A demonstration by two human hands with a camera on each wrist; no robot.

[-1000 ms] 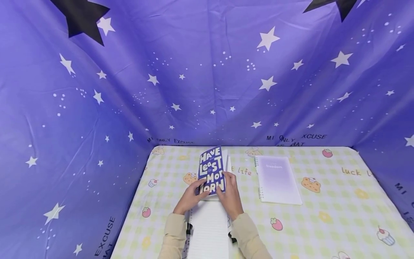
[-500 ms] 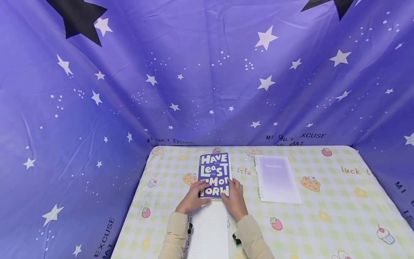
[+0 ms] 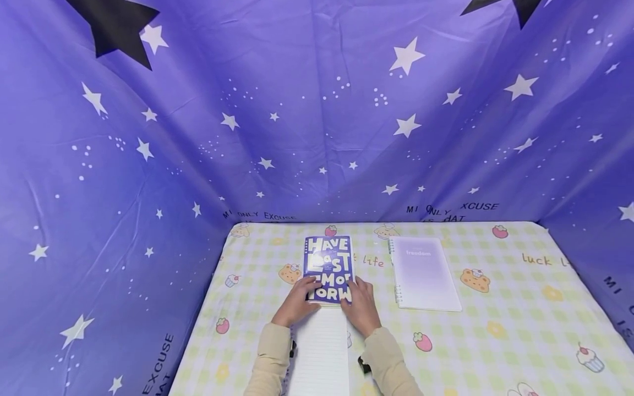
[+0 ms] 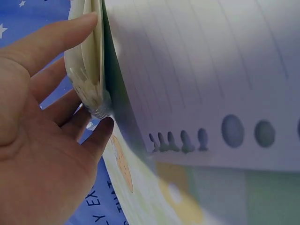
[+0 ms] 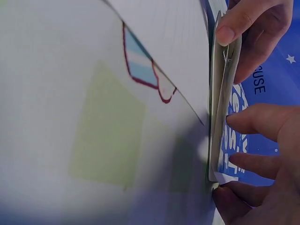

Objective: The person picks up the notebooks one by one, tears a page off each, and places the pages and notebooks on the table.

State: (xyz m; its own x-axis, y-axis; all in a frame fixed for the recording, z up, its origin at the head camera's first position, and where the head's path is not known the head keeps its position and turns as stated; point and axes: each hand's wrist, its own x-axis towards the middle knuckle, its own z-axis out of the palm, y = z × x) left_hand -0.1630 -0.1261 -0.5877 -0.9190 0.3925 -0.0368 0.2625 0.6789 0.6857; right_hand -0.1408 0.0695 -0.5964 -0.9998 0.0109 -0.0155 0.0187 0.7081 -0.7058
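A small notebook point(image 3: 328, 264) with a blue cover and large cream lettering lies at the far end of a white lined page point(image 3: 319, 352). My left hand point(image 3: 297, 302) holds its lower left corner, fingers over the cover and thumb at the bottom edge. On the opposite corner, my right hand point(image 3: 360, 308) keeps its thumb near the bottom and its fingers along the right side. The left wrist view shows the left thumb against the notebook's page edges point(image 4: 86, 51). In the right wrist view, right fingertips point(image 5: 232, 159) touch the cover side.
A pale purple spiral notebook point(image 3: 427, 273) marked "freedom" lies to the right. The table wears a green checked cloth point(image 3: 495, 330) with printed bears, strawberries and cupcakes. Behind it and at both sides hangs a purple star-printed curtain point(image 3: 317, 110).
The blue notebook was tilted with its cover lifted off its pages; it now lies flat and straight, cover down. Both hands have settled lower on its near corners, the right one slightly outward.
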